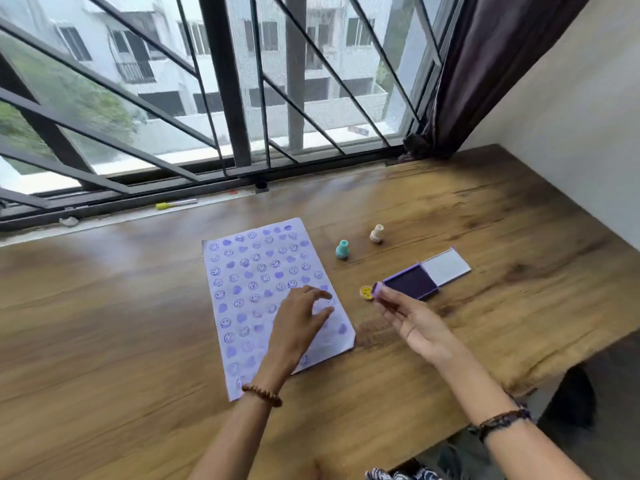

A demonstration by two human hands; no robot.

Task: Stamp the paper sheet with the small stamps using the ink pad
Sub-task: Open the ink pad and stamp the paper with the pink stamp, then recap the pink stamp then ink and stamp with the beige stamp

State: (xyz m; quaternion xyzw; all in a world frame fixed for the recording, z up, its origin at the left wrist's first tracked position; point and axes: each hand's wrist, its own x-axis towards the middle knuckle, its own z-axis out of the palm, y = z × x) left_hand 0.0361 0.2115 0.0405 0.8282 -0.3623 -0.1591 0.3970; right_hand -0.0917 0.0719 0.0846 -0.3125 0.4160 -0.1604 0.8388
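Wooden table [467, 216], dark grain streaking across the top. On the window sill at the far edge, a marker [176, 204] with a yellow cap, lying flat. Beyond it, a window [194, 98] barred by a black metal grille [225, 81] of upright and slanted bars. Outside, pale apartment blocks [173, 46] and green foliage [69, 95]. Dark curtain [485, 64] bunched at the right, against a plain white wall [571, 116].

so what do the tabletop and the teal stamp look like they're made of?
Tabletop: wood or wood-look laminate, brown with dark grain streaks and a soft sheen; can't tell which. Teal stamp: likely moulded plastic, uniform opaque colour with smooth rounded shape.
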